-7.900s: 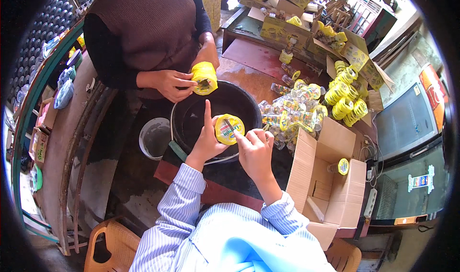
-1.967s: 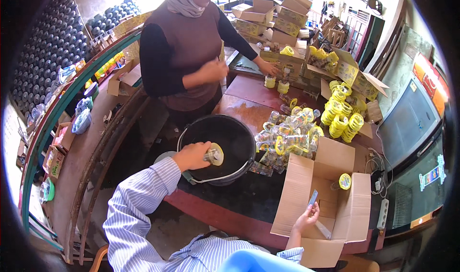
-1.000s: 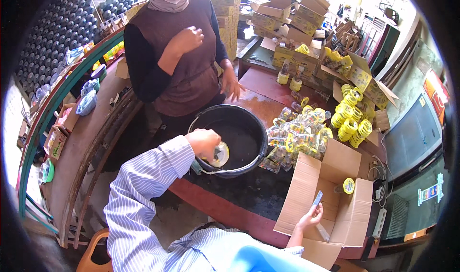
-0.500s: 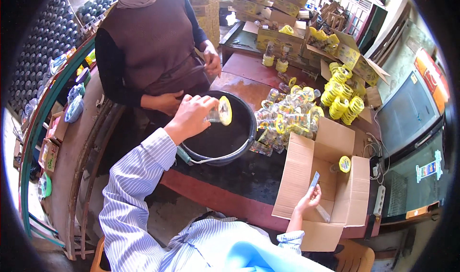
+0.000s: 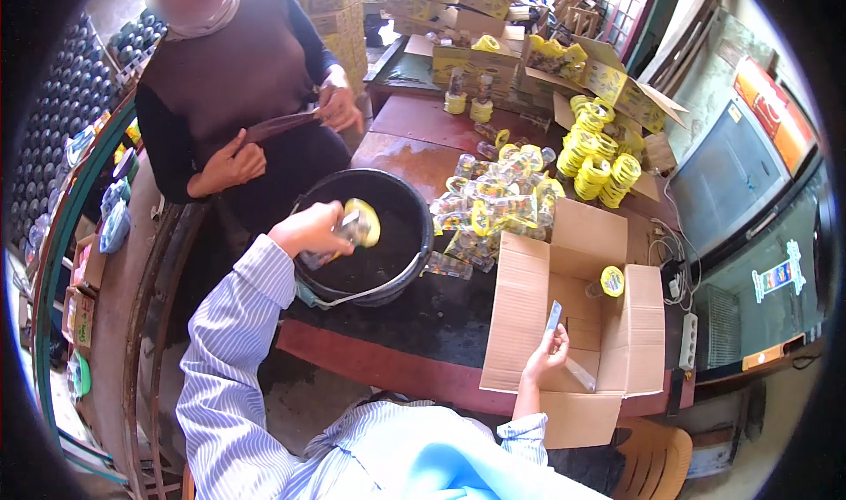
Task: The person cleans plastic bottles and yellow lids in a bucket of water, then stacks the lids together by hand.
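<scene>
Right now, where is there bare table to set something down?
The dark stretch between the black bucket and open carton looks bare, as does the reddish-brown patch beyond the bucket, left of the container pile. It is crowded at that pile and the yellow stacks beside it.

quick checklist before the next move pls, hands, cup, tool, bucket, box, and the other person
1. Cup secured: ok, the left hand grips the yellow-rimmed cup, tipped on its side at the opening of the black bucket.
2. Cup emptied: cannot tell, the contents don't show.
3. Flat tool apart from the left hand: ok, the right hand holds the flat tool by the cardboard box.
4. Box open: ok, its flaps are spread, with a yellow-lidded cup inside.
5. Other person's hands outside the bucket: ok, they hold a brown strip.
</scene>
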Action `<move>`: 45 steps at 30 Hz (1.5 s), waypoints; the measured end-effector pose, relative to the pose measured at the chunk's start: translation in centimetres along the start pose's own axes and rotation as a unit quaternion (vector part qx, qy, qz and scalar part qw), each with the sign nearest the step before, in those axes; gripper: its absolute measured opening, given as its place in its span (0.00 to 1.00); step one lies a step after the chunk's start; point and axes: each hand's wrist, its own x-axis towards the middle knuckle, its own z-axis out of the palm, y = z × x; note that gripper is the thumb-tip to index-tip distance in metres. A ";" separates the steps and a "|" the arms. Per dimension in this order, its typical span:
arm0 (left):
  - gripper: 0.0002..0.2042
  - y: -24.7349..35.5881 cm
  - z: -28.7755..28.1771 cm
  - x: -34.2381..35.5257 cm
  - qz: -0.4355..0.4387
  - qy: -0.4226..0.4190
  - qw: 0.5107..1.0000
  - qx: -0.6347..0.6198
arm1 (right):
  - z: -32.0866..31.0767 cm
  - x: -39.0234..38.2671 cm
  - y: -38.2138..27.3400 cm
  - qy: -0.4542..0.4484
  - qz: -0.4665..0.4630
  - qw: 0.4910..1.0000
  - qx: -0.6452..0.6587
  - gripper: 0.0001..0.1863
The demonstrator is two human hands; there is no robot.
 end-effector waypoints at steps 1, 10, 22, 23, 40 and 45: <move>0.29 -0.1 0.4 1.2 0.019 0.060 0.997 -0.055 | 0.0 0.0 -0.2 -0.004 0.015 1.000 0.006 0.11; 0.34 10.9 4.7 15.9 0.227 0.200 0.931 -0.202 | -0.3 -0.4 -2.2 -0.011 0.008 1.000 -0.019 0.11; 0.35 20.9 12.7 30.6 0.201 0.143 0.966 -0.076 | -4.1 -0.9 -3.3 0.012 0.129 0.983 0.129 0.12; 0.37 21.1 13.1 31.5 0.165 0.136 0.977 -0.017 | -4.7 -0.7 -3.4 0.010 0.136 0.983 0.125 0.11; 0.38 45.0 32.2 22.2 0.288 0.090 0.948 -0.096 | -14.3 4.1 -1.2 0.133 0.091 0.984 0.079 0.12; 0.40 43.4 33.9 22.1 0.327 0.146 0.899 -0.252 | -15.6 4.3 -1.7 0.090 0.106 0.989 0.052 0.14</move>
